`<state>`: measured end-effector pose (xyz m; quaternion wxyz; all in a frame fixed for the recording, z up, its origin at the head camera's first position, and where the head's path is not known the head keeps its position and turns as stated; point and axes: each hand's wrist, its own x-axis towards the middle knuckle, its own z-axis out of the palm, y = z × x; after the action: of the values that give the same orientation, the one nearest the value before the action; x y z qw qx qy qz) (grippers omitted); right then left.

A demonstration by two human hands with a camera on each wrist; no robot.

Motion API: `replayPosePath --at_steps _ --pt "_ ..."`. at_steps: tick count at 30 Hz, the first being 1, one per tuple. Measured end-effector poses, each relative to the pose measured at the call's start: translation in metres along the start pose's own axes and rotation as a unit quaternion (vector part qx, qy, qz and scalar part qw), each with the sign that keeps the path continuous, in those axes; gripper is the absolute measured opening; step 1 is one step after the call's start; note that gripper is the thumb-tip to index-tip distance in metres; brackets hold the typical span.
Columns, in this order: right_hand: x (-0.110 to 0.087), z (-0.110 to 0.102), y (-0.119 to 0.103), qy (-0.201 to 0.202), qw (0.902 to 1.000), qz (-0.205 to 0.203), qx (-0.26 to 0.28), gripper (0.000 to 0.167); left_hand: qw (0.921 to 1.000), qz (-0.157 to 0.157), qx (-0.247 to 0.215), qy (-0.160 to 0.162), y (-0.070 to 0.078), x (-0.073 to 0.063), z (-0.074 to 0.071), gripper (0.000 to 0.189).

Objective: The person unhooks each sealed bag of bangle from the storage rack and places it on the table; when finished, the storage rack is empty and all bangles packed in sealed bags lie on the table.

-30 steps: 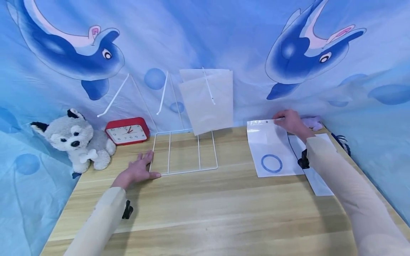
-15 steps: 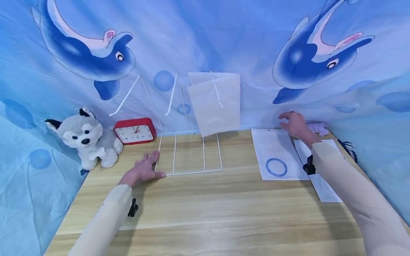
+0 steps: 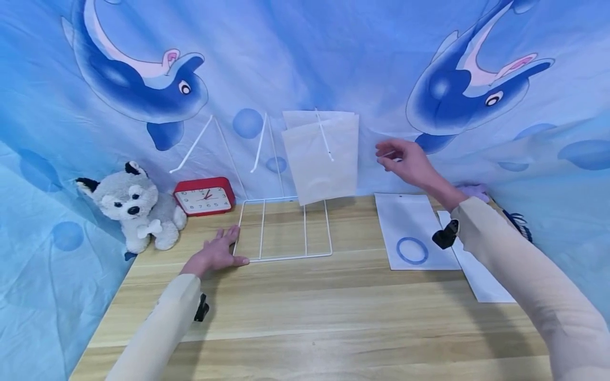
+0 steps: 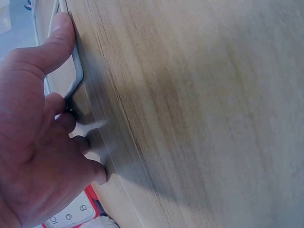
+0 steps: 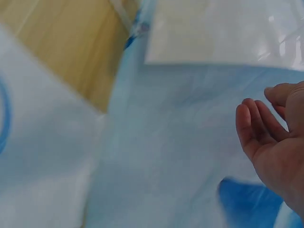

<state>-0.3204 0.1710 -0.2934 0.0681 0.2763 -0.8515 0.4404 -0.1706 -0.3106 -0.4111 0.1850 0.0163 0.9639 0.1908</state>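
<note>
My left hand (image 3: 216,253) rests on the front left corner of a white wire display rack (image 3: 290,257). Its thumb lies along the front bar, and the other fingers spread over the left side. My right hand (image 3: 405,161) is raised, fingers loosely bent, with nothing visible in it. It is to the right of the white flat packets (image 3: 329,169) that hang on the rack's right prong (image 3: 325,137). Below it on the table lies a white packet (image 3: 405,219) with a blue ring print and a small hole at its top edge.
Two bare prongs (image 3: 259,143) stand left of the hanging packets. A red alarm clock (image 3: 205,197) and a grey husky plush (image 3: 138,206) sit at the back left. Another white packet (image 3: 486,275) lies under my right forearm. A purple item (image 3: 476,191) lies behind it.
My right hand has let go of the ring-printed packet's top edge and moved up and left towards the hanging packets. The packet lies flat again. My left hand stays on the rack.
</note>
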Motion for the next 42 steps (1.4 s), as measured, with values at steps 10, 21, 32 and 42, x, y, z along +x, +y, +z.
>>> replayPosePath --at_steps 10,21,32,42 --pt "0.028 0.007 -0.042 0.008 0.9971 -0.009 0.075 0.047 1.0 -0.004 -0.004 0.007 0.002 -0.002 0.001 0.107" --pt "0.034 0.012 -0.051 0.038 0.9964 -0.002 0.076 0.043 0.9999 -0.008 -0.001 0.008 0.001 0.001 0.002 0.108" --pt "0.04 0.02 -0.06 0.044 0.9904 -0.04 0.125 0.03 0.9996 0.012 0.018 0.016 -0.004 0.001 0.003 0.107" --pt "0.033 0.017 -0.068 0.04 0.9876 -0.008 0.152 0.028 0.9998 0.005 0.013 0.012 -0.002 -0.001 0.002 0.107"
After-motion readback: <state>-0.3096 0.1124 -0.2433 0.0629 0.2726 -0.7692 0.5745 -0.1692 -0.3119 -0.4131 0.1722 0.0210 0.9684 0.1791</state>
